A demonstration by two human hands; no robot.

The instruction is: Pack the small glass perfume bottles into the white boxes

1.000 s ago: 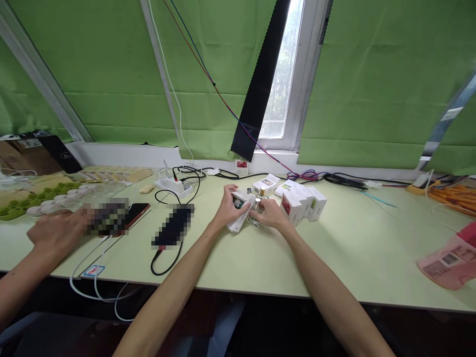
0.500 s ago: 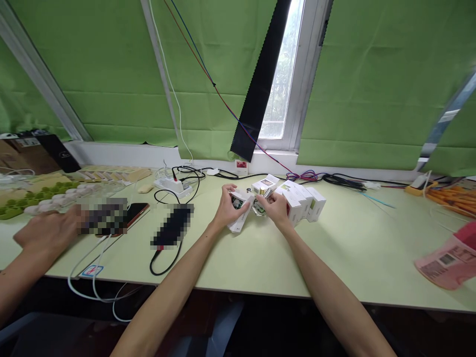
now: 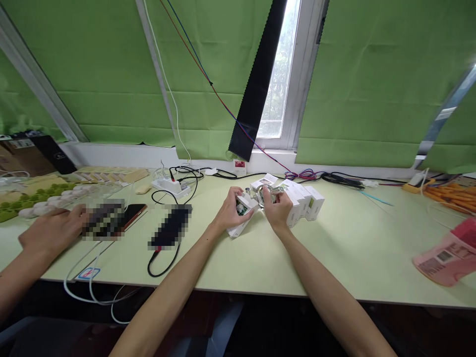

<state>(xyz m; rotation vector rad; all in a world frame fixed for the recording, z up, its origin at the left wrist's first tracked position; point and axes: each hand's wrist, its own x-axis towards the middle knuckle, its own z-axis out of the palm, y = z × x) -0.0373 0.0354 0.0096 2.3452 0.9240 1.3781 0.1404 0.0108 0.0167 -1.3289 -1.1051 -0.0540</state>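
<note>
Perfume bottle (image 3: 266, 196), small clear glass, looks hard, slippery and breakable, best pinched across its body; the right hand (image 3: 277, 210) has its fingers closed round it, raised near the surface's far edge. Left hand (image 3: 232, 210) fingers clasp an open white carton (image 3: 241, 214) alongside. Both forearms stretch forward, converging.
</note>
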